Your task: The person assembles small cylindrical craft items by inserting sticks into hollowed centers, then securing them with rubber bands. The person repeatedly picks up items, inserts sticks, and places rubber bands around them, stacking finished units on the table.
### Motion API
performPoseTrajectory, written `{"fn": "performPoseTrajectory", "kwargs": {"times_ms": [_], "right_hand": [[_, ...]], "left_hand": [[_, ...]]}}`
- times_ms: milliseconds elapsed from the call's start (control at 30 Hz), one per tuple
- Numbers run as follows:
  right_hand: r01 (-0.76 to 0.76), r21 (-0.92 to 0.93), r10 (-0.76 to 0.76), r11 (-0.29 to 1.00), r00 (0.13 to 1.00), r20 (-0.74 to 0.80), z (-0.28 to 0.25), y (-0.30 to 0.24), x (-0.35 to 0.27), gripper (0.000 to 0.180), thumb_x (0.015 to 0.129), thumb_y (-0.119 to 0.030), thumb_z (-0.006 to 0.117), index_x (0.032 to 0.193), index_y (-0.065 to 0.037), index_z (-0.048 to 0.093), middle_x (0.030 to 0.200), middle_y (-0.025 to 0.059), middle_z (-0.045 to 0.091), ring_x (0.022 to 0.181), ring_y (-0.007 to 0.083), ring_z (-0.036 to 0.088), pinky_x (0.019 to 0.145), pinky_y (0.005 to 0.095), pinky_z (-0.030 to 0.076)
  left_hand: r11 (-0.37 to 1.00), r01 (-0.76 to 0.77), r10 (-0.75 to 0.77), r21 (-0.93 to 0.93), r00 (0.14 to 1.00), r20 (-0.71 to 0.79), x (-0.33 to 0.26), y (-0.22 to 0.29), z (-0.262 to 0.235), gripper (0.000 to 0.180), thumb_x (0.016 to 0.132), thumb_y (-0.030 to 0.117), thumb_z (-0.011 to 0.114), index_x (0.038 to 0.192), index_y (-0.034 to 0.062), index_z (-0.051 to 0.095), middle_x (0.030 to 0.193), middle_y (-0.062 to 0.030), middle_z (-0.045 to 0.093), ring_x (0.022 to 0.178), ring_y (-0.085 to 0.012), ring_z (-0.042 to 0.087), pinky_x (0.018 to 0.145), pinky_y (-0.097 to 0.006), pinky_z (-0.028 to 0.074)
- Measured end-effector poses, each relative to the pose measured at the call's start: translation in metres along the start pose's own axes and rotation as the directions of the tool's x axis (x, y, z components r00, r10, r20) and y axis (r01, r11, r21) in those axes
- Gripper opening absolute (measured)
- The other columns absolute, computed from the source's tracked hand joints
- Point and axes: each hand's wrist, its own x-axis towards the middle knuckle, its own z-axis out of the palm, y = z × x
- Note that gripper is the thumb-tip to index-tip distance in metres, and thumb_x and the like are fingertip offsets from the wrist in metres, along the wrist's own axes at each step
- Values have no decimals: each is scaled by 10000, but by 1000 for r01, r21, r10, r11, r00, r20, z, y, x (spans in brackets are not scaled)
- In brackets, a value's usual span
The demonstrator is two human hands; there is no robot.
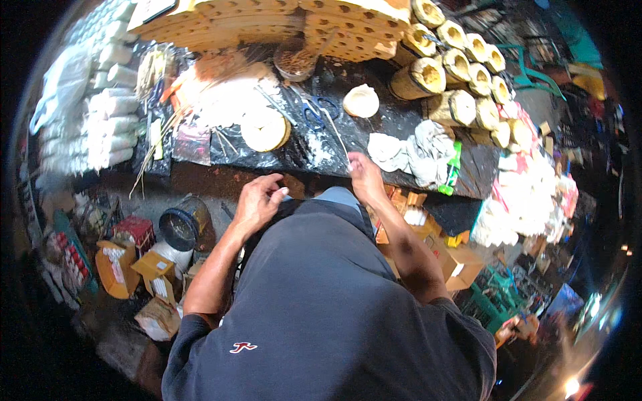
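Observation:
My right hand (365,176) is at the front edge of the black-covered table (394,127), its fingers pinched on a thin pale stick (338,135) that points away over the tabletop. My left hand (259,202) hangs in front of the same edge, fingers loosely bent and apart, with nothing visible in it. Beyond it on the table lies a pale round, short cylinder (263,129). Blue-handled scissors (322,112) rest past the stick's far end. To their right sits a cream-coloured rounded piece (361,101).
Hollow-ended yellowish tubes (428,75) are stacked at the far right. A perforated wooden block (254,27) and a bowl of brown material (295,62) stand at the back. White wrapped rolls (110,127) fill the left. A crumpled cloth (424,152) and green packet (453,168) lie right.

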Motion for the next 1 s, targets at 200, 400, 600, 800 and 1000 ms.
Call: {"fn": "performPoseTrajectory", "kwargs": {"times_ms": [200,400,600,800,1000], "right_hand": [[-142,763,-220,630,910,351,2,-60,-31,116,1079,-117,667,1174,-53,655,998,15,679,898,98,628,842,277,529],[54,762,-308,646,931,195,25,-103,-33,148,1049,-93,709,1175,-26,670,1049,34,710,949,107,661,880,284,557],[103,580,-265,808,943,201,27,-129,-34,150,1035,-81,728,1165,-9,706,1010,29,729,898,95,665,821,268,561],[209,493,-240,845,971,-1,48,-154,-32,139,1038,-80,725,1148,4,730,1042,38,739,948,98,667,873,269,555],[561,26,-515,827,776,-363,74,-184,2,147,1014,-100,741,1102,17,758,1050,95,769,943,155,707,880,304,563]], "left_hand": [[923,-41,42,-384,999,-6,-4,48,27,366,964,225,806,1238,-12,753,953,-92,756,804,-135,691,751,-324,576],[911,-27,-15,-410,995,-99,-10,63,3,178,1015,138,742,1053,-35,766,935,-75,765,836,-114,683,765,-317,561],[807,-533,586,253,774,-239,-4,37,-30,151,832,-23,682,975,-2,639,851,-155,612,816,-388,631,733,-485,538],[827,-532,558,182,738,-380,-1,14,-59,228,886,79,776,1080,-11,695,1068,-177,694,1013,-383,681,885,-460,568],[872,-447,489,199,772,-406,55,-29,-76,606,871,331,870,1404,111,681,1504,-272,516,1392,-455,515,1143,-538,458]]}}
